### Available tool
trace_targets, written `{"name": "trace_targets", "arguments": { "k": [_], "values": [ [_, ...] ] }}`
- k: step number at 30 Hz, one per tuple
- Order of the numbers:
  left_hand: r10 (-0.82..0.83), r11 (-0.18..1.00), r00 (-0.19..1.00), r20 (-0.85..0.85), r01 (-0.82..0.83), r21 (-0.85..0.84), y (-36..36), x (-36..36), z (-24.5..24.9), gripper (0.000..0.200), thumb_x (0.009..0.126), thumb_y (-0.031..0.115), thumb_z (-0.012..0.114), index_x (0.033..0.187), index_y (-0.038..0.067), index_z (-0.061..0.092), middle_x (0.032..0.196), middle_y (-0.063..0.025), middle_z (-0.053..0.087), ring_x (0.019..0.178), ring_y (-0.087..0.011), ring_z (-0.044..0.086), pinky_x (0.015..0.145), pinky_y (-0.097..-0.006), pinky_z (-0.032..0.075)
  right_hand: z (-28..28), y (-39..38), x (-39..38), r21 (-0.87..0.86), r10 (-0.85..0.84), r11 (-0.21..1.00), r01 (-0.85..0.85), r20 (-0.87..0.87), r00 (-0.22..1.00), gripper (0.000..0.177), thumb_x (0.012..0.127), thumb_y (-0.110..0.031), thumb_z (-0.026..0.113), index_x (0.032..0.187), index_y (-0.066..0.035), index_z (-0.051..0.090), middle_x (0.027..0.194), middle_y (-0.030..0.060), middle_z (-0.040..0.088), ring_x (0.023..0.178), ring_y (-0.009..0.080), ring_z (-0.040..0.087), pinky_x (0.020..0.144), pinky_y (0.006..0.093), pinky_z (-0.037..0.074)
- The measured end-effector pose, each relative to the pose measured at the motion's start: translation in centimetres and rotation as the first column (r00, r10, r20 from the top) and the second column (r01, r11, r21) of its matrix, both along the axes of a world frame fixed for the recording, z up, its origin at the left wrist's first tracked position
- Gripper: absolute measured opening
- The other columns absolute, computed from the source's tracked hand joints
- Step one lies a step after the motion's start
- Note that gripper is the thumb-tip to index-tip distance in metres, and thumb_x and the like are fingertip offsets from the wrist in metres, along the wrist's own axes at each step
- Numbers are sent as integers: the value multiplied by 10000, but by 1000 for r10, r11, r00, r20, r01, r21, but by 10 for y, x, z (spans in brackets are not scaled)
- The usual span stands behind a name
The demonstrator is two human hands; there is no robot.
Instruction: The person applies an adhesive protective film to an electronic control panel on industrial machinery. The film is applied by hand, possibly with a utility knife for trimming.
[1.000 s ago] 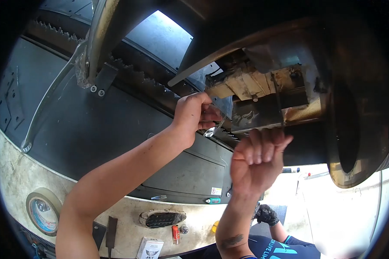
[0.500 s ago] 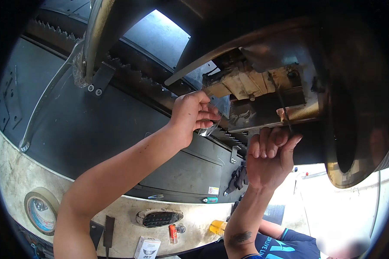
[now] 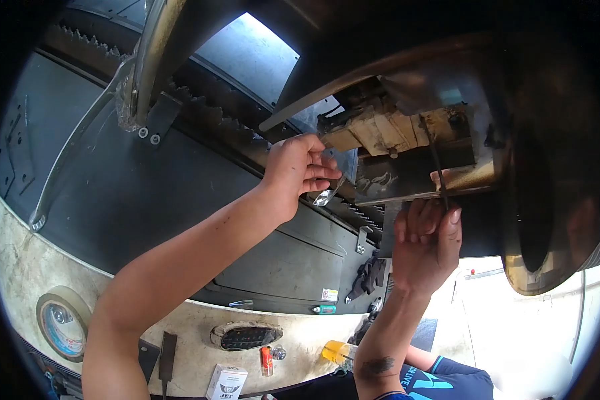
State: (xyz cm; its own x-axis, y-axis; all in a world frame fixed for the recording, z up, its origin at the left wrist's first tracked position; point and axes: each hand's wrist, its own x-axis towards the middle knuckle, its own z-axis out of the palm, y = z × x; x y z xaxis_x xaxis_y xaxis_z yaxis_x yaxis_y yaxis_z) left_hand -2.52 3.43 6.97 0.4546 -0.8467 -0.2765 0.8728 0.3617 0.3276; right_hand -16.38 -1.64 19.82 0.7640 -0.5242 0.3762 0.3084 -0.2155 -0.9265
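I am looking up at the dirty underside of a machine. My left hand point(image 3: 299, 172) is raised at centre and pinches a small shiny metal piece point(image 3: 324, 197) against the edge of a dark bracket point(image 3: 407, 175). My right hand point(image 3: 428, 241) is just below and to the right, fingers closed around a thin dark rod-like tool point(image 3: 437, 163) that runs up into the yellowish, grimy block point(image 3: 380, 130) above the bracket.
A toothed metal strip point(image 3: 213, 117) runs diagonally behind my left arm. A large rusty disc point(image 3: 547, 200) fills the right. Below lie a tape roll point(image 3: 63, 327), a small white box point(image 3: 223, 383), a red lighter point(image 3: 266, 360) and a black glove point(image 3: 369, 273). A person's blue sleeve point(image 3: 447, 383) shows at the bottom.
My right hand has moved right and up to the bracket's lower edge and closed on the thin tool. My left hand has stayed at the shiny piece.
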Motion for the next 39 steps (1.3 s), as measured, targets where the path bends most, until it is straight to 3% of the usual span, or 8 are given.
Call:
{"name": "trace_targets", "arguments": {
  "k": [10,12,17,23,28,31,33,39],
  "values": [
    [99,971,993,57,-109,211,-7,9,-23,147,772,235,551,765,89,532,785,-62,638,800,-217,671,698,-327,475,5,-5,-7,-154,-170,974,168,2,985,291,912,-207,538,667,-76,451,555,5,347,512,100,325,475,267,286],
    [110,968,993,48,-118,222,-10,14,-33,156,773,230,547,760,75,539,807,-82,655,797,-226,675,730,-341,492,7,1,-14,-233,-6,972,16,44,999,307,912,-221,544,662,-66,456,555,7,363,502,102,313,470,270,284],
    [77,985,991,105,-92,148,-16,30,-65,222,811,227,514,908,30,551,985,-154,668,923,-264,659,860,-372,497,-64,12,-54,-449,119,861,-240,-281,952,113,809,-82,657,732,-19,603,605,54,523,555,158,483,507,267,375],
    [40,995,972,232,-60,79,-21,35,-95,225,881,225,458,927,18,532,1084,-209,640,1056,-298,611,952,-392,464,-159,26,-82,-409,-22,740,-534,-808,588,122,705,-17,731,785,12,644,697,73,590,611,160,540,546,304,421],
    [68,995,987,148,-56,-82,-28,35,-109,211,900,212,429,900,13,500,1092,-281,608,1092,-354,585,1027,-436,417,-164,1,-48,-514,-253,820,-251,-720,646,168,765,-196,749,746,-54,661,668,10,584,578,107,499,499,254,378],
    [63,974,997,43,-52,-219,-27,36,-107,233,909,210,409,945,-14,466,1168,-336,543,1159,-400,530,1049,-444,397,-183,-32,9,106,-176,962,252,-464,868,331,885,-315,633,1027,-19,596,821,41,592,635,114,513,546,241,408],
    [60,972,998,34,-51,-228,-27,37,-106,234,916,203,394,962,-20,451,1189,-344,525,1167,-409,520,1057,-448,387,-190,-57,37,632,-29,738,235,-318,948,521,914,-366,564,1252,2,415,979,111,557,707,154,532,593,266,443],
    [55,960,998,-32,-62,-272,-30,36,-103,248,937,170,277,1017,-28,405,1242,-380,462,1220,-446,457,1087,-478,353,-213,-93,62,874,68,470,120,-172,983,627,909,-401,521,1328,-8,271,1046,143,509,680,168,487,576,275,416]
  ]
}}
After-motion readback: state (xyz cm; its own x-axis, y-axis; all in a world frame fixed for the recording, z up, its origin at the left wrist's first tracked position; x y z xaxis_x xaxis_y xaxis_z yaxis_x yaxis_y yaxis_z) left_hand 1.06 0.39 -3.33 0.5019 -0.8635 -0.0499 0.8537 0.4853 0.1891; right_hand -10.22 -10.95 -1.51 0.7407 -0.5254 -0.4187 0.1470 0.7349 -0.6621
